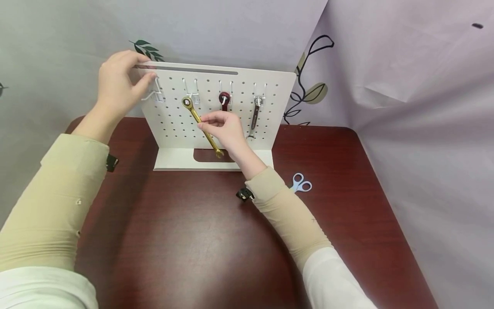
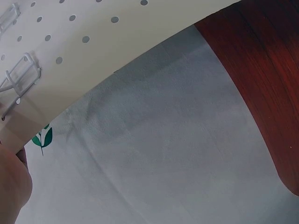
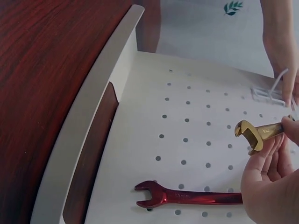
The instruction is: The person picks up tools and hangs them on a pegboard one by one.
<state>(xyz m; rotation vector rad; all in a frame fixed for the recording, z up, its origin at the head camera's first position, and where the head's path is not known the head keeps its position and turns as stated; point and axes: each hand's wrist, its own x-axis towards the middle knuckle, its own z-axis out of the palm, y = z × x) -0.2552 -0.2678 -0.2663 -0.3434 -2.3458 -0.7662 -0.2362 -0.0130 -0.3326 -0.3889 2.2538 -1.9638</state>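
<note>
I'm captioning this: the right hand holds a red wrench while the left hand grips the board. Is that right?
The colour is wrong: the head view shows the right hand holding a gold wrench. The left hand does grip the board.

The dark red table (image 1: 185, 223) bears a white pegboard (image 1: 173, 159) — and pale blue scissors (image 1: 296, 186).

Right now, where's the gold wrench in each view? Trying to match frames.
Head: just above and left of centre, slanting, pinched in the right hand; gold wrench.
Left wrist: not in the picture.
Right wrist: right of centre, open end toward the left, above the red wrench in the image; gold wrench.
Shared landmark: the white pegboard, in all three.
</note>
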